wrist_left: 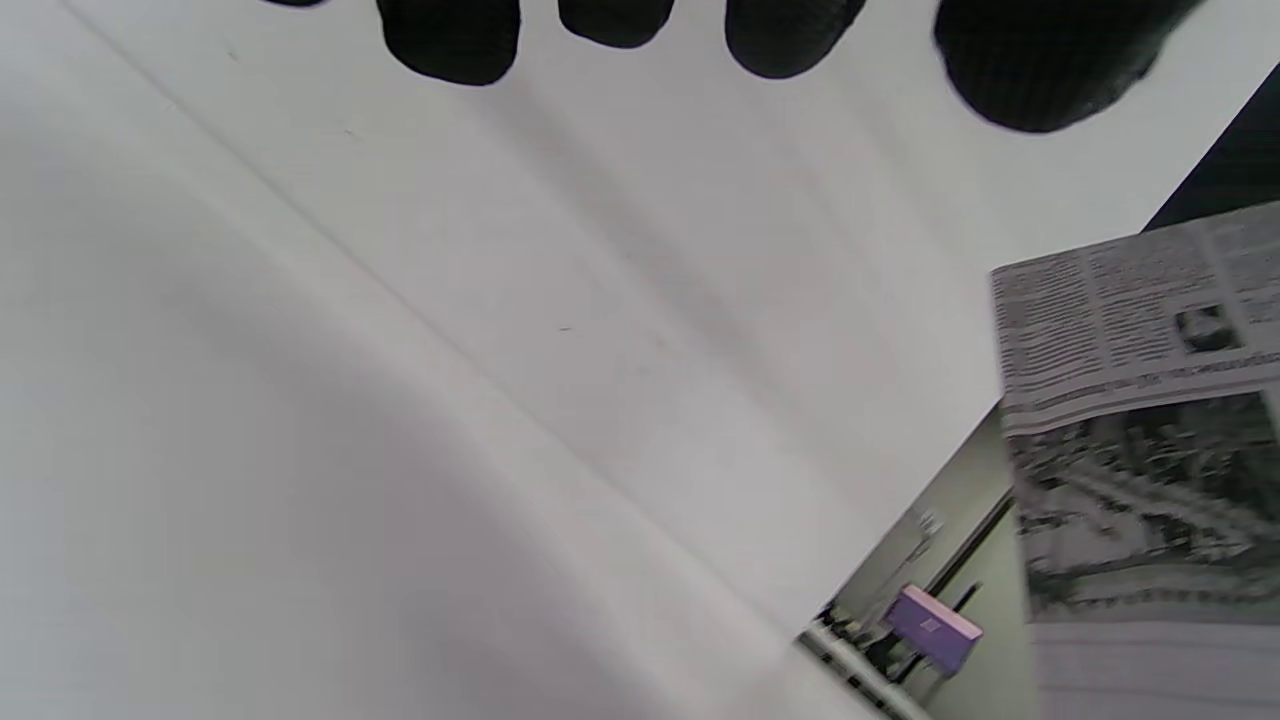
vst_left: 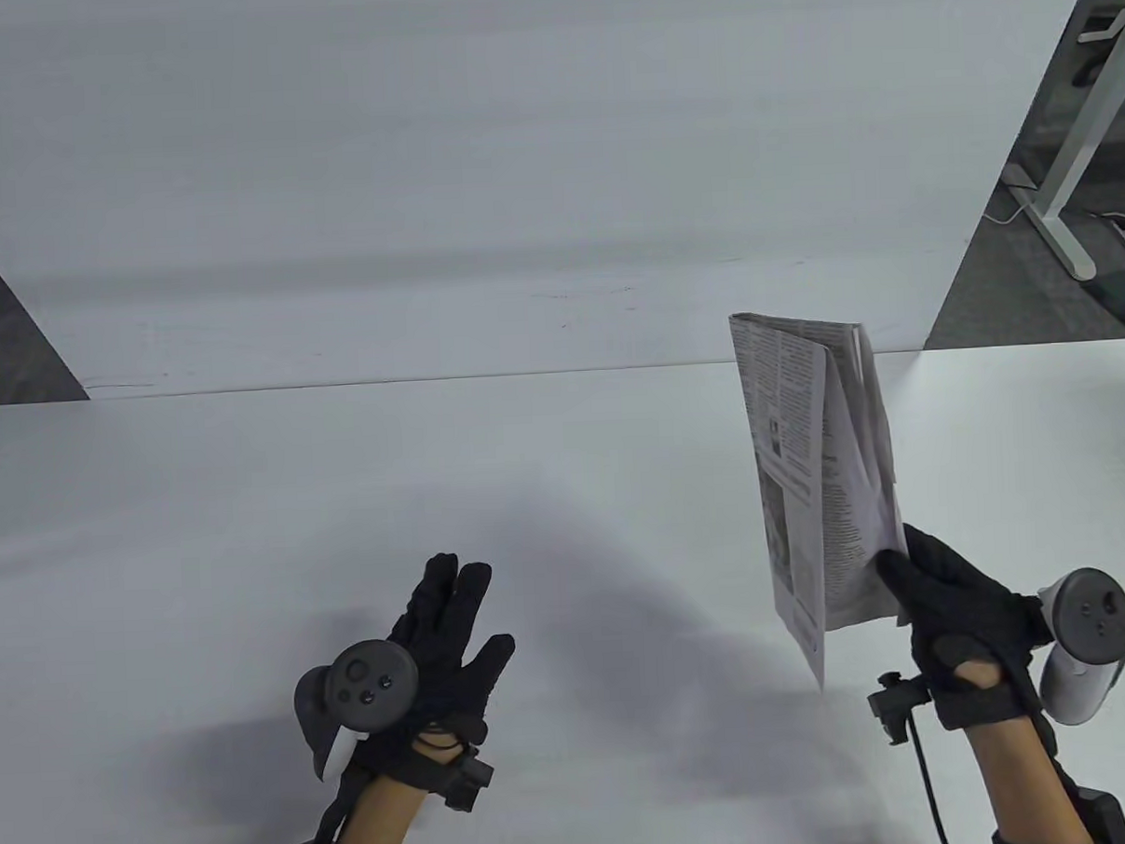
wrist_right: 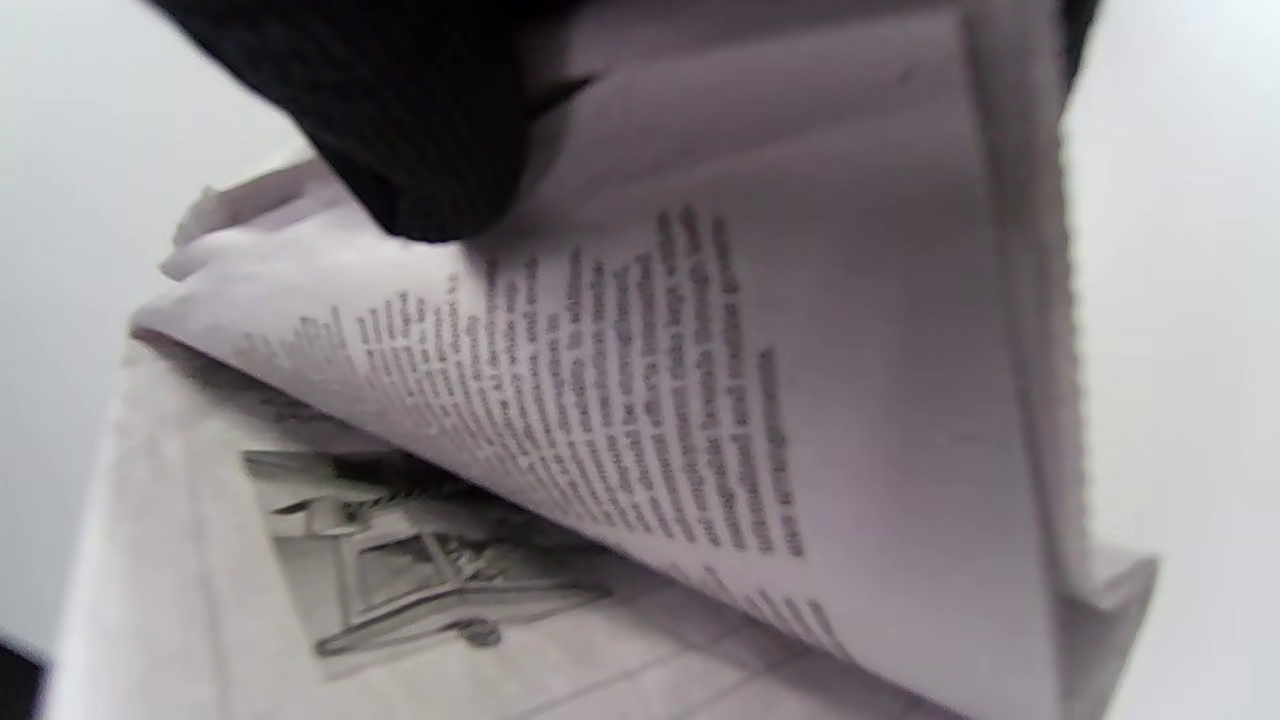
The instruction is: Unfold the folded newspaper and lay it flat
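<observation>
A folded newspaper (vst_left: 816, 471) with black print is held up off the white table (vst_left: 342, 506), standing on edge at the right. My right hand (vst_left: 953, 610) grips its near right edge, thumb on the printed face. The right wrist view shows the paper (wrist_right: 700, 450) close up, partly fanned open, with a gloved finger (wrist_right: 400, 110) on it. My left hand (vst_left: 441, 632) is open and empty, fingers spread, over the table at the lower left, well apart from the paper. The left wrist view shows its fingertips (wrist_left: 450, 40) at the top and the newspaper (wrist_left: 1140, 420) at the right.
A second white table top (vst_left: 479, 211) lies behind the near one, with a seam between them. A desk leg (vst_left: 1073, 157) and cables stand on the floor at the far right. A purple box (wrist_left: 930, 625) shows far off in the left wrist view.
</observation>
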